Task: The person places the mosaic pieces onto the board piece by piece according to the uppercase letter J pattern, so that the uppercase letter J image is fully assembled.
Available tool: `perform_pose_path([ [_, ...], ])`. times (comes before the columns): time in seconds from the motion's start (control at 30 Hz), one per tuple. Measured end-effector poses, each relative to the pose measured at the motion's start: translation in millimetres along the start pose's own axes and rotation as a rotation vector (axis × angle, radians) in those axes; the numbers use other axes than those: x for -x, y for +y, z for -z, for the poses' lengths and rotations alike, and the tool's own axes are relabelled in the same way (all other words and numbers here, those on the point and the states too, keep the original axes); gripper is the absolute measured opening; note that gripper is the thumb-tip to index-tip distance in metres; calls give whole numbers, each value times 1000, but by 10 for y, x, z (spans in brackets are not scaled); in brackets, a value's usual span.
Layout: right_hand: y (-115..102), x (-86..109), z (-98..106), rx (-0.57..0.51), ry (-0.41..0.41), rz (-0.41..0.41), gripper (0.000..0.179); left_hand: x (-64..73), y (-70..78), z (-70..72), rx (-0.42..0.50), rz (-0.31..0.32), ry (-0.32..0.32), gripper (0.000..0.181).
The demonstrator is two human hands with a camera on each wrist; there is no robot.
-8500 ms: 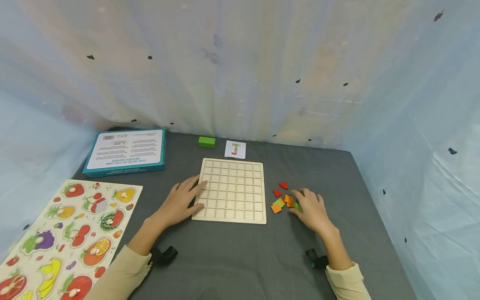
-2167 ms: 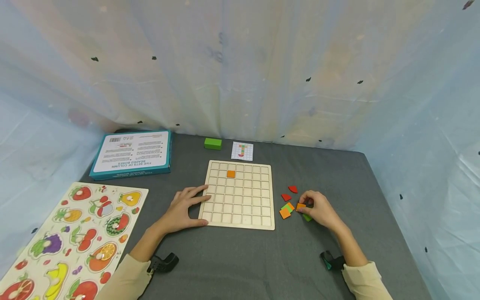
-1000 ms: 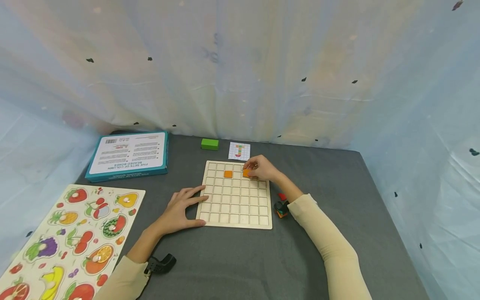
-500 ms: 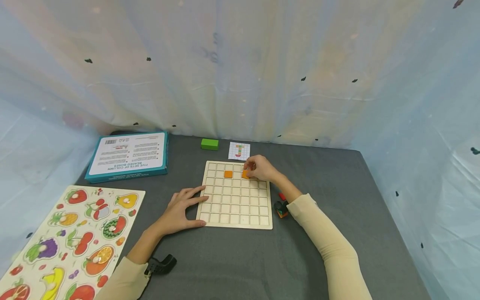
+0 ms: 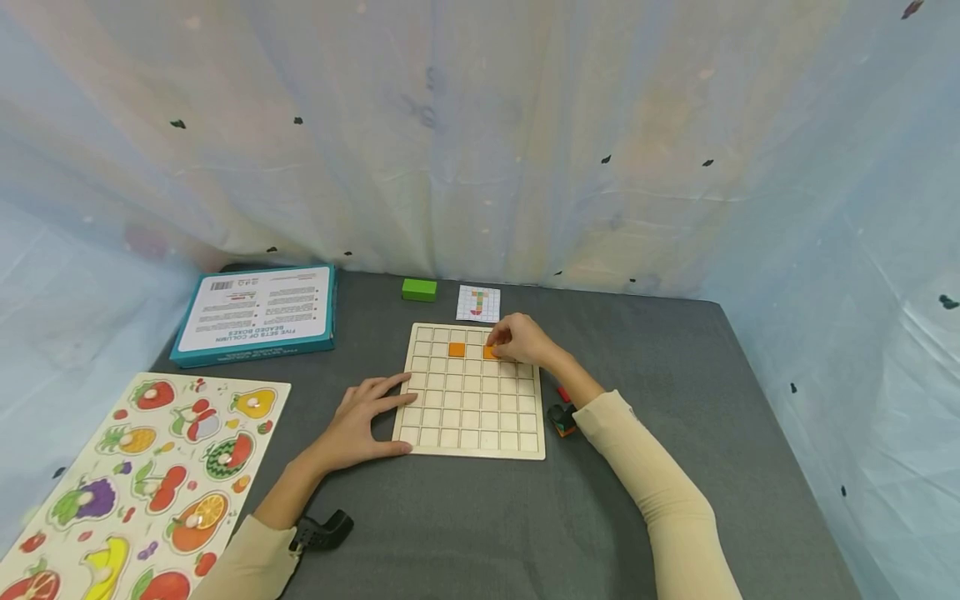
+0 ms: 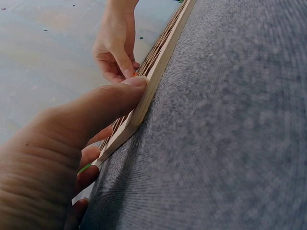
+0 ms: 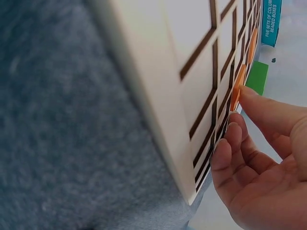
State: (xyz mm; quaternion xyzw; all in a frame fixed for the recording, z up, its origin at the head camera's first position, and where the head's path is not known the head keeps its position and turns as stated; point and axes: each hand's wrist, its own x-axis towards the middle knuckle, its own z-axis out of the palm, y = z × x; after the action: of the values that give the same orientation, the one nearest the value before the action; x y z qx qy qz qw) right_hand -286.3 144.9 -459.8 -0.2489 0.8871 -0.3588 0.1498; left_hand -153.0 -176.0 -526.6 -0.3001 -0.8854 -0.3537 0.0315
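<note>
A pale wooden grid board (image 5: 468,408) lies on the grey cloth. My left hand (image 5: 362,423) rests at its left side, fingers spread, thumb by the near corner; in the left wrist view the thumb (image 6: 120,98) touches the board's edge. One orange square tile (image 5: 457,350) sits in a cell of the second row. In that row, further right, my right hand (image 5: 522,342) pinches another orange tile (image 5: 490,353) at the board's surface. The thumb (image 7: 256,103) touches this tile in the right wrist view; its far side is hidden.
Below the right wrist show a red piece (image 5: 564,394) and loose tiles (image 5: 565,432), partly covered by the wrist camera. Behind the board are a green block (image 5: 419,290) and a printed pattern card (image 5: 477,303). A teal box (image 5: 255,310) and a fruit puzzle (image 5: 282,389) occupy the left.
One orange tile has been set on the board. My right hand has carried a second from the pile to the upper right, hardly moving in the last second. The left hand stays at the board.
</note>
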Motion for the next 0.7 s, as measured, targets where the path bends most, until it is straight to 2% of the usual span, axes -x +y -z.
perform_pose_path([
  [0.27, 22, 13, -1, -2, 5, 19, 8, 3, 14, 2, 2, 3, 0, 78],
  [0.37, 35, 78, 44, -22, 29, 38, 11, 1, 17, 4, 3, 0, -1, 78],
  [0.53, 90, 374, 199, -58, 64, 62, 16, -5, 12, -5, -1, 2, -3, 78],
  [0.7, 193, 832, 307, -59, 12, 71, 19, 4, 3, -8, -3, 8, 0, 78],
])
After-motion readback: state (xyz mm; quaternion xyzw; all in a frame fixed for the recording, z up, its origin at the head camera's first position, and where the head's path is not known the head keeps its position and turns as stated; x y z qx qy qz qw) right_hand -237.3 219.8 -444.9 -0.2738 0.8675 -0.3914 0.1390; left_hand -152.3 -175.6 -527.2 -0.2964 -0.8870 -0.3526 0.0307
